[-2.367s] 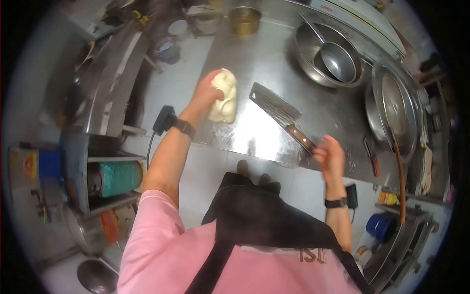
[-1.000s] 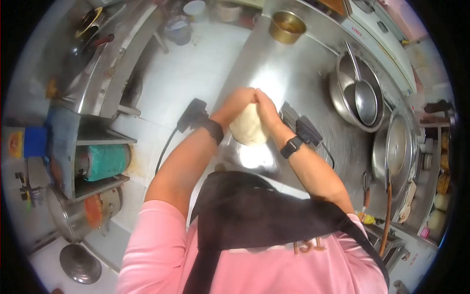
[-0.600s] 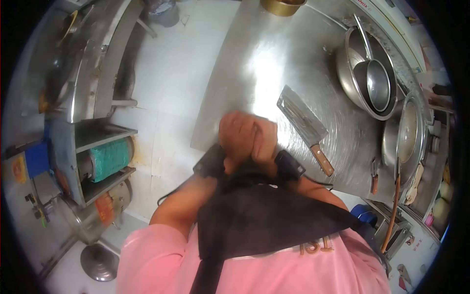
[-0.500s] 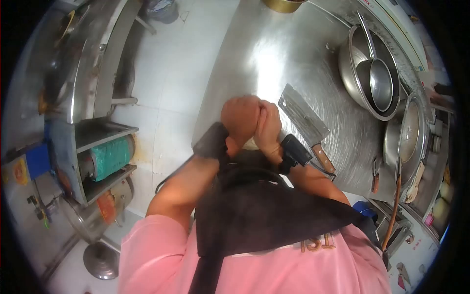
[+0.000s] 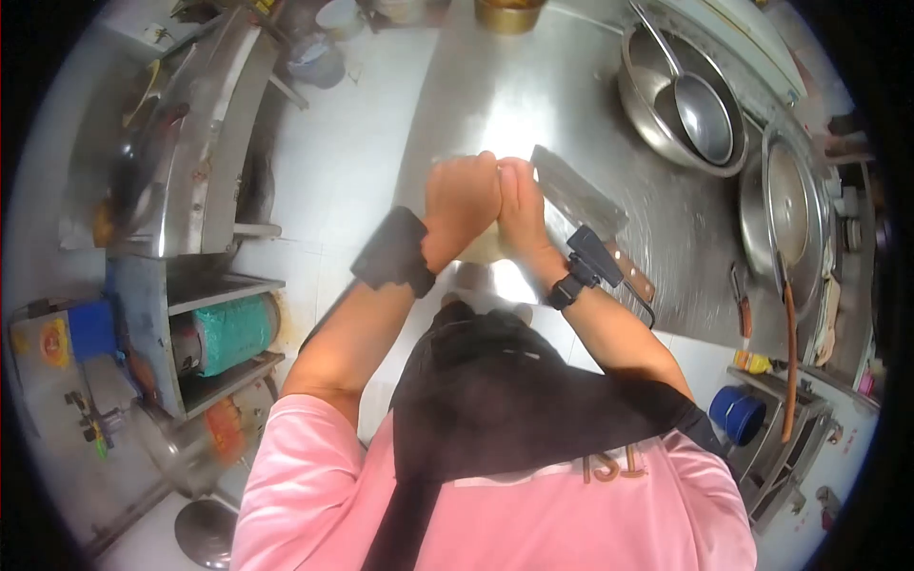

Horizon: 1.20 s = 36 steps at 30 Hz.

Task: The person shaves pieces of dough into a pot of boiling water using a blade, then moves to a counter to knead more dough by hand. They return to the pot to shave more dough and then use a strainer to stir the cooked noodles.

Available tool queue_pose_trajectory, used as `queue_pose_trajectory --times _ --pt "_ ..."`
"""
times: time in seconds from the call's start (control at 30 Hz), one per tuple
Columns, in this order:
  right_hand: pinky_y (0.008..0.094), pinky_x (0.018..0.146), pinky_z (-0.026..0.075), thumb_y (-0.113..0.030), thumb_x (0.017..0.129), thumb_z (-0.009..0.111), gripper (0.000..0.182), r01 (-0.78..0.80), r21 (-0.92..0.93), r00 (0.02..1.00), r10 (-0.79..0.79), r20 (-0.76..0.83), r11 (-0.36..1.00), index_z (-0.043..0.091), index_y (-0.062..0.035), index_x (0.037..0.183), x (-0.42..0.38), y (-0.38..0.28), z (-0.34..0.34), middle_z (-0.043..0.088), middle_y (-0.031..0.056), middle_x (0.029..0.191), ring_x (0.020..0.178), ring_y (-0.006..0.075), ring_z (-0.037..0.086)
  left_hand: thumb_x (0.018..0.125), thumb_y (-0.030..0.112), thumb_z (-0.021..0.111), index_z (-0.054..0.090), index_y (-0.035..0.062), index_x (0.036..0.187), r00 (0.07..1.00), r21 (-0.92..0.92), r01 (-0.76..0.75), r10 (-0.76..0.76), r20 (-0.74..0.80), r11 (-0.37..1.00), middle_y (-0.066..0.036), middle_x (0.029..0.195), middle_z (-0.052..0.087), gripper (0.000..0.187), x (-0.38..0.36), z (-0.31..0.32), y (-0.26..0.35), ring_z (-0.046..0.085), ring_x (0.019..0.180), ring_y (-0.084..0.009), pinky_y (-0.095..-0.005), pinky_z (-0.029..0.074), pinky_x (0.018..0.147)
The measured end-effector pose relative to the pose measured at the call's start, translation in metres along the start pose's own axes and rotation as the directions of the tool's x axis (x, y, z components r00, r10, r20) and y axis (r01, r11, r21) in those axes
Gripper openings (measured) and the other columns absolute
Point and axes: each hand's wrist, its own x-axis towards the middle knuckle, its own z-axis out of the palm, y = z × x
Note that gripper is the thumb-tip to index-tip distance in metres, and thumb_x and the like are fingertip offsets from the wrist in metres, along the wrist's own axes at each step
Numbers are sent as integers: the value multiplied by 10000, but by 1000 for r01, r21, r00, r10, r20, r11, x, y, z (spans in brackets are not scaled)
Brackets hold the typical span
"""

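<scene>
My left hand (image 5: 461, 205) is closed, knuckles up, at the near edge of the steel table. Side by side with it and touching it, my right hand (image 5: 522, 211) is closed too, its thumb pointing forward. Beneath and between them shows part of a pale, yellowish lump (image 5: 486, 246) that looks like dough; the hands press on it and hide most of it. Just right of my right hand lies a cleaver (image 5: 578, 198), its wide blade flat on the metal and its wooden handle partly behind my wrist strap.
The steel table (image 5: 457, 105) carries a large metal bowl (image 5: 636, 95) with a ladle (image 5: 705, 119) in it. Further right are another metal basin (image 5: 757, 205) with a strainer (image 5: 788, 205) and a small wooden-handled tool (image 5: 743, 309). A brass-coloured pot (image 5: 509, 17) stands at the far end.
Both hands have pushed forward, away from my body, and my arms are straighter. The head view has shifted, showing more floor and table edge in front of my apron.
</scene>
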Motion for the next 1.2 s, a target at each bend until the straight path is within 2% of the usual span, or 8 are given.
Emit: queue_pose_trajectory --times 0.13,0.2,0.27,0.33,0.6,0.8,1.07,1.2 --pt "292 695 416 -152 921 319 254 230 -99 898 -250 -362 968 520 1 900 -40 23 18 536 102 819 768 180 509 656 92 556 530 79 678 918 -56 -344 323 -229 937 -67 622 536 36 -42 -3 17 536 571 -242 -356 405 501" --pt "263 606 424 -95 880 355 227 5 -112 988 12 151 994 541 18 813 -63 5 6 546 102 752 702 165 526 642 82 567 522 84 689 938 40 -287 290 -191 957 -46 730 566 66 -71 15 15 552 682 -204 -343 409 575" --pt "253 534 417 -64 828 380 203 127 701 962 -261 87 702 544 16 739 -61 -14 1 548 91 707 633 176 530 635 109 582 541 88 738 896 114 -250 274 -351 962 -36 856 588 112 -84 30 17 548 835 -193 -351 395 674" --pt "284 522 421 -70 791 432 154 314 -530 946 -309 101 788 536 9 710 -66 -23 5 557 109 701 627 212 539 636 115 584 545 89 759 897 119 -244 271 -350 962 -36 870 589 132 -99 42 14 545 850 -195 -357 386 690" --pt "367 634 432 -78 758 476 189 145 -25 917 -125 380 989 534 -6 923 -49 -12 -18 551 151 819 715 332 521 673 130 571 548 91 885 937 26 -190 189 -294 981 -43 975 584 217 -109 67 -8 527 940 -207 -386 341 781" --pt "430 836 381 -44 688 569 456 189 -899 922 -385 24 396 458 -9 1128 -85 68 -160 501 190 1026 941 352 485 631 437 676 499 160 1090 864 51 -437 403 301 898 -70 1225 406 565 -108 3 -15 332 1161 -247 -551 266 878" --pt "436 763 440 12 638 572 622 41 -793 978 137 156 608 358 -31 1220 -66 43 -184 552 253 938 859 409 545 610 324 733 461 181 1175 971 127 -55 24 240 990 -96 1130 490 643 -25 3 -24 502 1016 -254 -441 437 799" --pt "346 761 451 30 675 522 612 286 -581 944 -118 310 762 323 -34 1251 -77 -4 -165 546 239 1000 892 333 568 816 247 553 372 51 1219 802 -956 271 -522 289 -113 -134 1080 518 484 -52 -51 -38 543 977 -239 -388 503 725"
